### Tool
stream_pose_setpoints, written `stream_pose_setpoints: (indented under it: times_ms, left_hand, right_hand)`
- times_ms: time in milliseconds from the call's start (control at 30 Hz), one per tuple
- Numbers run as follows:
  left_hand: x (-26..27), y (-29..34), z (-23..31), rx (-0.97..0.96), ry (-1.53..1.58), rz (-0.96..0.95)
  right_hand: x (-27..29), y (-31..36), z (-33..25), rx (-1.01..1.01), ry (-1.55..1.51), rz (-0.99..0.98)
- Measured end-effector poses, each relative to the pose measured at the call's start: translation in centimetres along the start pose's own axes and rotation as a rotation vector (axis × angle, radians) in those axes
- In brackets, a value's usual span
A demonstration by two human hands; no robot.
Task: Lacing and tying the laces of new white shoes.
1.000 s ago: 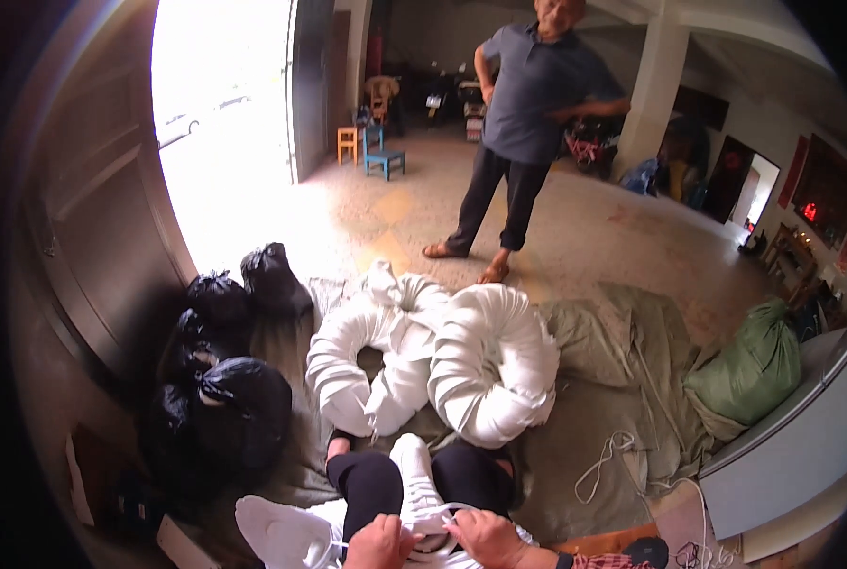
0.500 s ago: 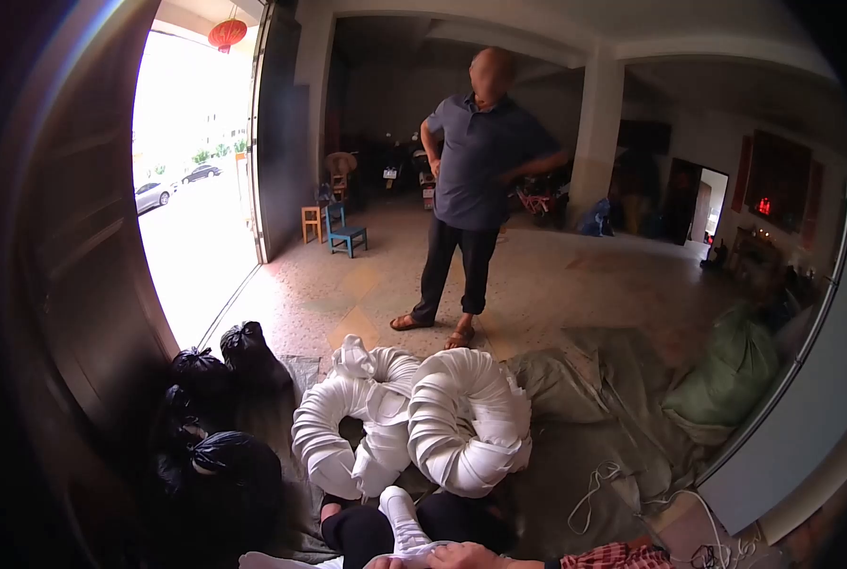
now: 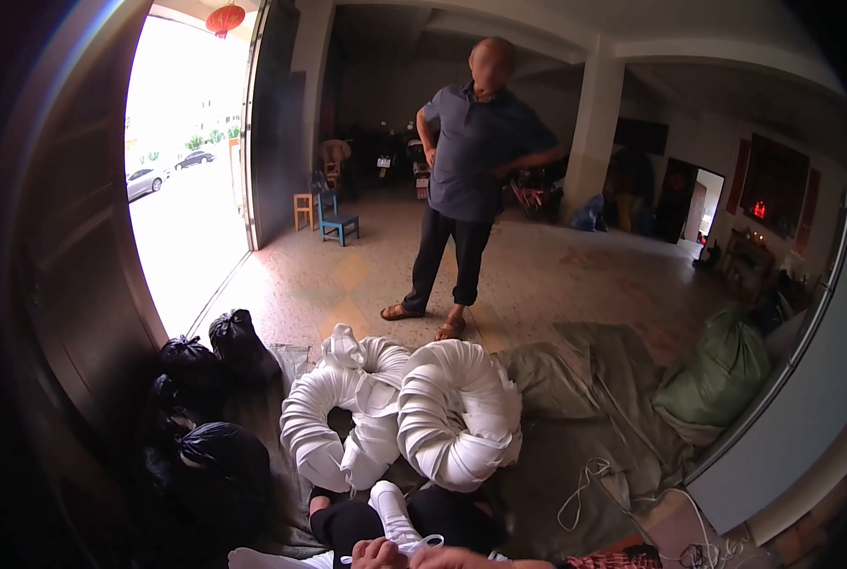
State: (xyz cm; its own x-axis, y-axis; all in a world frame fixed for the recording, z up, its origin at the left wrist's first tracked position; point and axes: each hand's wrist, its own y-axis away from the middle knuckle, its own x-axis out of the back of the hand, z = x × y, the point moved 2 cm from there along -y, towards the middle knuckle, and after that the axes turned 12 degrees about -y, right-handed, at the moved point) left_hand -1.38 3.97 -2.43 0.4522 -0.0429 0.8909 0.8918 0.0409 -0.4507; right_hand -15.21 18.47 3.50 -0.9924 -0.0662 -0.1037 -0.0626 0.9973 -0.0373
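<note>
My left hand [image 3: 378, 553] is closed at the bottom edge, fingers curled around a white fabric piece [image 3: 393, 512] lying across my lap. Close to its right, my right hand [image 3: 450, 558] is also closed on the fabric; its lower part is cut off by the picture's edge. A thin white loop [image 3: 432, 540] sticks up between the hands. Another white end [image 3: 267, 559] of fabric extends to the left. Beyond my dark-trousered legs lie ring-shaped bundles of pleated white fabric, a left bundle [image 3: 312, 417] and a right bundle [image 3: 423, 417], leaning side by side.
Several tied black bags [image 3: 224, 465] stand at the left beside a dark door. A person [image 3: 476, 161] stands ahead, hands on hips. A green sack [image 3: 718, 375] sits at the right on a greenish tarp [image 3: 575, 379], near a white cord [image 3: 585, 488]. Small chairs [image 3: 338, 223] stand farther back.
My hands have risen slightly and moved closer together, and a thin white loop now shows between them. The whole view has shifted a little; the bundles and the standing person stay in place.
</note>
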Motion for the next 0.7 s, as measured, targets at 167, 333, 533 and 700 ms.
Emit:
stream_pose_setpoints:
  times_ms: [167, 333, 533, 700]
  left_hand:
    - [4.2, -2.9, 6.1, -0.017, 0.433, 0.143]
    - [2.7, -1.7, 2.5, 0.423, 0.654, -0.019]
    - [2.1, -0.3, 2.8, 0.574, 0.803, 0.162]
    - [-0.4, 0.4, 2.5, 0.761, 1.223, 0.055]
  right_hand:
    - [4.8, 1.0, 8.6, 0.013, -0.501, 0.530]
    - [0.4, -0.2, 5.9, -0.129, -0.341, 0.625]
    - [-1.7, -0.4, 5.3, -0.018, -0.297, 0.625]
    - [-1.2, -0.5, 5.5, 0.100, -0.356, 0.630]
